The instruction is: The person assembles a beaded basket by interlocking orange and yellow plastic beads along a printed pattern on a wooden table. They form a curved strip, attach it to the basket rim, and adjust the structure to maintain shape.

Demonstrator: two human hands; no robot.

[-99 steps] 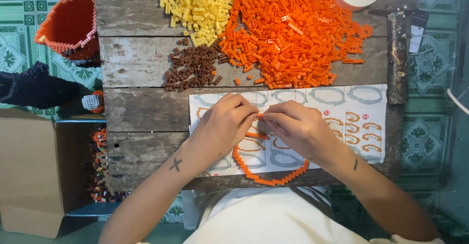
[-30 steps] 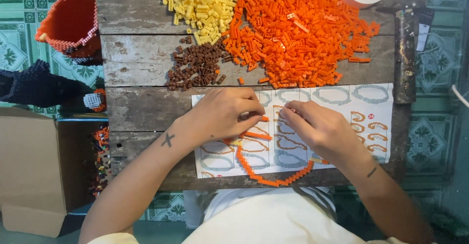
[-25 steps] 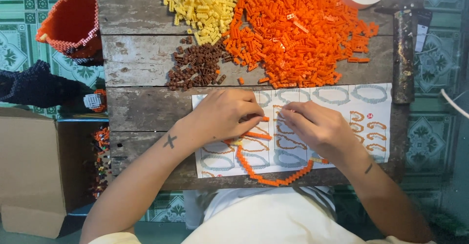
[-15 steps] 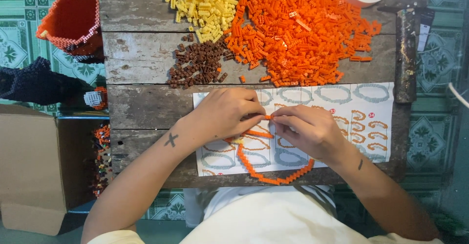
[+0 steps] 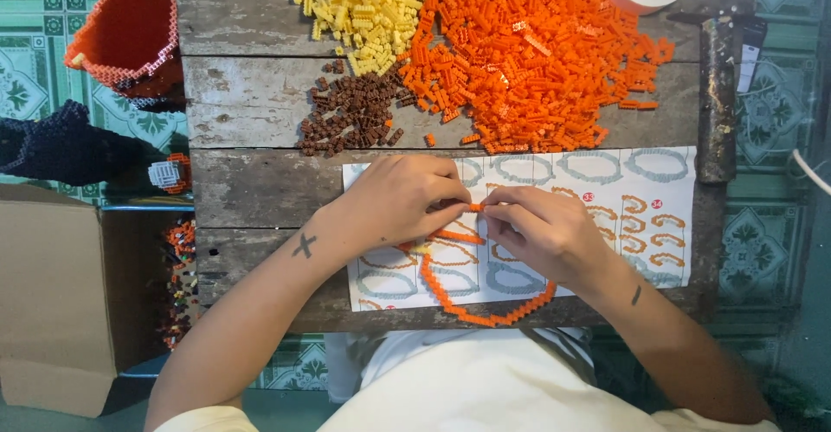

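Left hand (image 5: 400, 200) and right hand (image 5: 538, 231) meeting fingertip to fingertip over the pattern sheet (image 5: 597, 224), both curled nearly closed and pinching one small orange piece (image 5: 475, 208) between them. At 6 o'clock from that pinch, a curved orange bead chain (image 5: 485, 312), running down from under the left hand and sweeping round to the sheet's near edge below the right hand. At 12 o'clock on the wooden table (image 5: 251, 120), a big orange heap (image 5: 528, 51); at 11 o'clock, a yellow heap (image 5: 363, 8); at 10 o'clock, a smaller brown pile (image 5: 351, 120). Far off at 10 o'clock, beside the table, an orange beaded basket (image 5: 130, 38). At 9 o'clock, a cardboard box (image 5: 52, 293) on the floor
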